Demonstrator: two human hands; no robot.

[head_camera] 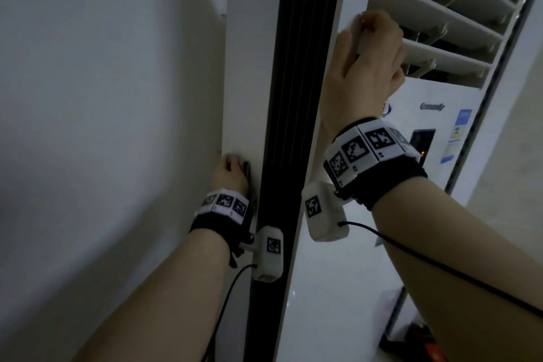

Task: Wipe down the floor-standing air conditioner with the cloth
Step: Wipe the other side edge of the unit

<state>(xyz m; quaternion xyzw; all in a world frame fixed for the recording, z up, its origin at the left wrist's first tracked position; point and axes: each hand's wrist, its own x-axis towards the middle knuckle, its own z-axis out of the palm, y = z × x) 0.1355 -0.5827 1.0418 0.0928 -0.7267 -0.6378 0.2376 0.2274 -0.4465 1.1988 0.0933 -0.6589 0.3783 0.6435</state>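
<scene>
While right hand (367,59) curls round front corner of air conditioner (323,288) beside vent slats (440,9), likely steadying cabinet, left hand (232,176) holds dark cloth (246,169) under thumb against white side panel (246,67), close to wall (102,97). Best practice: cloth flat, even pressure, long overlapping vertical strokes, clear of black strip (293,97).

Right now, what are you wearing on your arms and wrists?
No sleeves are worn. The left wristband and right wristband are black, topped with white tiles bearing black square-pattern markers. The left box and right box hanging from them are white, one marker each, trailing thin black cables.
</scene>
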